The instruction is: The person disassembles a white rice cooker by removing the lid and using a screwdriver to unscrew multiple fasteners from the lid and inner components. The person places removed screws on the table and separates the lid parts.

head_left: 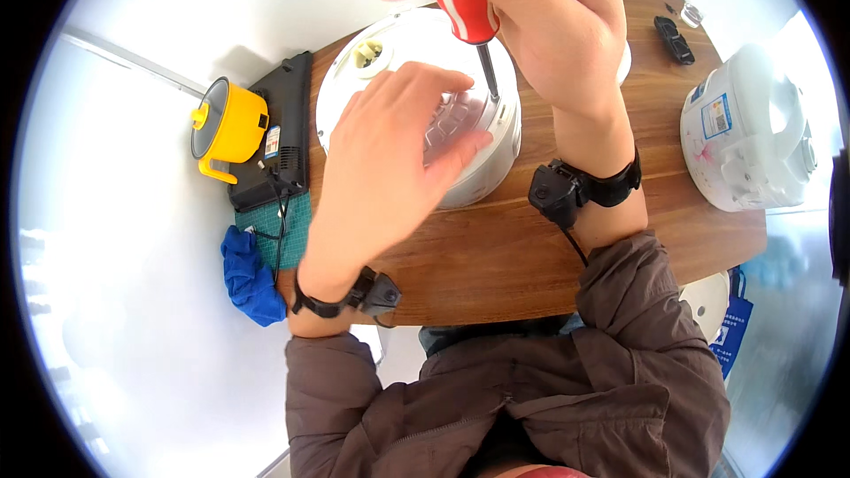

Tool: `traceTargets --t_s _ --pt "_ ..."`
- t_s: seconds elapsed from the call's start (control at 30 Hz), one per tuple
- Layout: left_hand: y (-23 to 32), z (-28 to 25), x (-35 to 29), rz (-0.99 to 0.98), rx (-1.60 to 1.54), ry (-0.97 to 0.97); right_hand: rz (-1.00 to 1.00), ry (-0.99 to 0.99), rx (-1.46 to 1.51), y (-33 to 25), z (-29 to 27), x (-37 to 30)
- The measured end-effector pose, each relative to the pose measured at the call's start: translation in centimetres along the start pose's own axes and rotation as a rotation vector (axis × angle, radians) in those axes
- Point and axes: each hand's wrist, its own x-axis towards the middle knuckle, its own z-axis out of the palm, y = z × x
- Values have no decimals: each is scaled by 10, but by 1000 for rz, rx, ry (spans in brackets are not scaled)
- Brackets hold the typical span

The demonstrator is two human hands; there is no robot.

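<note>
A round white appliance [482,179] lies on the wooden table in front of me, with a pale round socket-like part near its far left rim. My right hand [531,9] grips a red-and-white screwdriver [465,11] from above. Its dark shaft slants down, with the tip at the appliance's right rim; whether it sits in a screw is too small to tell. My left hand [390,137] lies over the appliance, thumb and forefinger spread apart beside a clear, ribbed plastic piece [453,124]. That hand partly hides the piece and the appliance's top.
A yellow pot [237,122] and a black flat device [292,137] with cables lie left, near a green mat [299,221] and blue cloth [248,279]. A white rice cooker [744,128] stands right. A small black object [675,41] lies at far right. Both wrists carry black strapped devices.
</note>
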Motion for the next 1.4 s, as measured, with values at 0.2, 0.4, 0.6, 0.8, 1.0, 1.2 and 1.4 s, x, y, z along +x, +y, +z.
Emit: traceTargets --t_s 0.2,0.4,0.6,0.8,1.0,1.2,1.4 --pt "-6 -14 31 -123 -255 -220 125 -72 68 -11 -5 -3" --pt "-4 -13 45 -181 -269 -296 8 7 -33 3 0 1" --pt "-2 -10 48 -195 -253 -290 156 -62 -2 -17 -9 0" --pt "1 -4 48 -137 -160 -218 31 -13 -86 -10 -5 3" --pt "1 2 47 -99 -148 -153 90 -81 -325 -29 -4 -9" --pt "-1 6 45 -22 -169 -128 14 -39 -76 -14 4 3" --pt "-2 7 47 -40 -50 -135 -206 20 129 16 -13 3"
